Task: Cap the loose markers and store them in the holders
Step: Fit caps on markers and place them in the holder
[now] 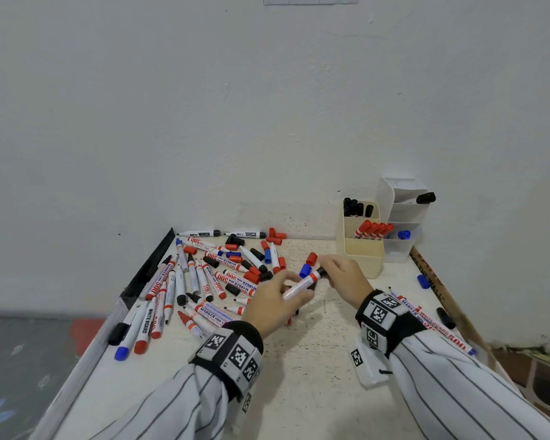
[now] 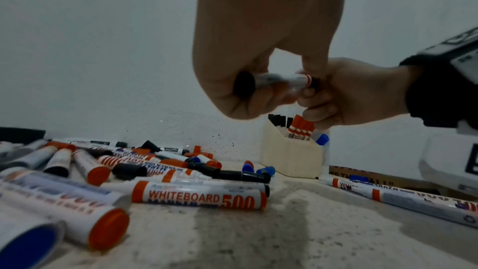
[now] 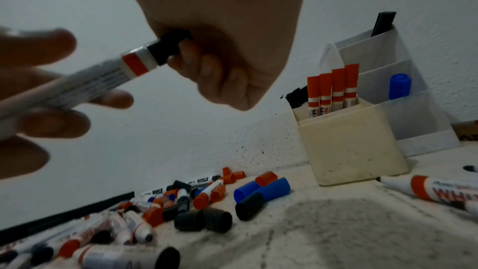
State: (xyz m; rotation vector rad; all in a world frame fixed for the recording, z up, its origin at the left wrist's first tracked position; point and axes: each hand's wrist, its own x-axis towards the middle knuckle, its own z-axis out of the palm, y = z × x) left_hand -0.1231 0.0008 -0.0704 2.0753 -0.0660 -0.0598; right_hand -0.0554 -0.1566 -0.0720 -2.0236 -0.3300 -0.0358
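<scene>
My left hand grips a white whiteboard marker with a red band by its barrel, held above the table. My right hand pinches the black cap sitting on the marker's tip. In the left wrist view the marker spans both hands, its black rear end toward the camera. A pile of loose markers and caps covers the table's left half. The cream holder holds black and red capped markers; the white tiered holder behind it holds a black and a blue one.
Loose blue, red and black caps lie on the table just below my hands. Markers and a blue cap lie by the right edge next to a cardboard strip. A wall backs the table; a black rail lines its left edge.
</scene>
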